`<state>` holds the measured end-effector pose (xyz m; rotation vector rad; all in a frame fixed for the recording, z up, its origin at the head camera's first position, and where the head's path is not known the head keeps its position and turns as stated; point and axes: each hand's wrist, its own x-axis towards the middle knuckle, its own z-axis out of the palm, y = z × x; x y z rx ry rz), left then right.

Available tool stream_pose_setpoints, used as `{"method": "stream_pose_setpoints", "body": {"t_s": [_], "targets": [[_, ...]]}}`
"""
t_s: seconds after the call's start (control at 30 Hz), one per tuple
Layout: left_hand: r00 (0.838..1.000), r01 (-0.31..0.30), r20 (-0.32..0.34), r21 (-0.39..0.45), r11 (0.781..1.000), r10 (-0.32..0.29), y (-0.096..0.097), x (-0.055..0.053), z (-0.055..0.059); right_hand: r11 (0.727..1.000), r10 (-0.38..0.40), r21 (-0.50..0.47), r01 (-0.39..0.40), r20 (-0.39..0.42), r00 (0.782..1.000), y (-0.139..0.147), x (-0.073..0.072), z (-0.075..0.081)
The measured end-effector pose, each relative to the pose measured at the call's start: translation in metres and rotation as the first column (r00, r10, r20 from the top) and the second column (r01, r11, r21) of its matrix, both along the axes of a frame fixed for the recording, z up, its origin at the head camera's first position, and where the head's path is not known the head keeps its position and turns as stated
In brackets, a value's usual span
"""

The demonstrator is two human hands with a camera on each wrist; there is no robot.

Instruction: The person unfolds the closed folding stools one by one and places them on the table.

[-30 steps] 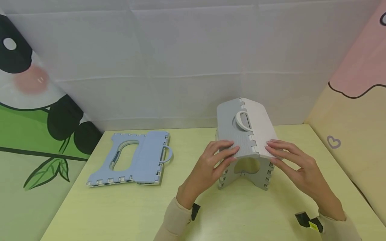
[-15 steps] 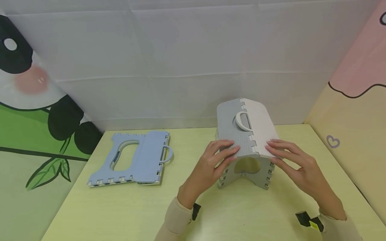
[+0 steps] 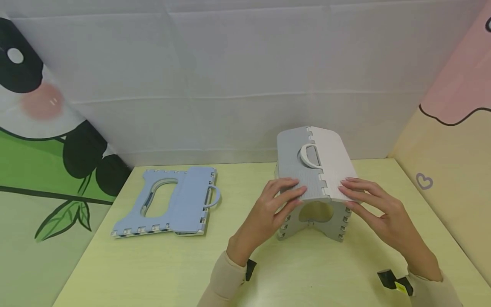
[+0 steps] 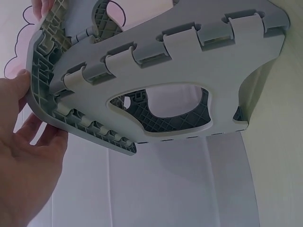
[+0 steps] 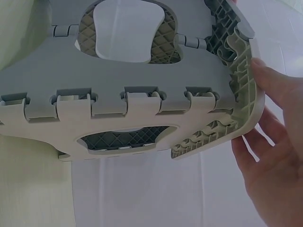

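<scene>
Grey-white folding stool (image 3: 314, 181), top slightly peaked; left fingers (image 3: 288, 195), right fingers (image 3: 362, 196) partly curled, gripping edges.

Head view faces forward-down; both wrist views, close, share stool (image 4: 176, 73).

Cannot see most of the rear legs of the grey-and-white plastic folding stool (image 3: 314, 181), masked by its own top in the head view. Cannot find several fingertips of the bare left hand (image 4: 31, 158) or bare right hand (image 5: 277, 168) in the wrist views, hidden behind the stool's rim. Cannot follow the beige fabric sleeves (image 3: 226, 275) past the head view's lower edge. Cannot read the tiny yellow label (image 3: 400, 288), nor inspect the underside of the flat light-blue plastic folded stool (image 3: 188, 200).
</scene>
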<state>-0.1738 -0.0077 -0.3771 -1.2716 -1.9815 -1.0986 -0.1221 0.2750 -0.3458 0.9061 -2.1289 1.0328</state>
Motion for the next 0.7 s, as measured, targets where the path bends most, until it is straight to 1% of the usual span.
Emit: {"method": "stream_pose_setpoints", "body": {"t_s": [0.5, 0.7], "targets": [[1.0, -0.023, -0.005, -0.03, 0.999, 0.023, 0.0011, 0.0007, 0.0016, 1.0, 0.0, 0.009, 0.0, -0.006, 1.0, -0.0011, -0.0009, -0.0017], [0.999, -0.047, -0.029, -0.052, 0.998, 0.045, 0.0013, 0.0012, 0.0034, 1.0, 0.011, 0.016, -0.01, -0.057, 0.998, -0.004, -0.0002, 0.0033]]}}
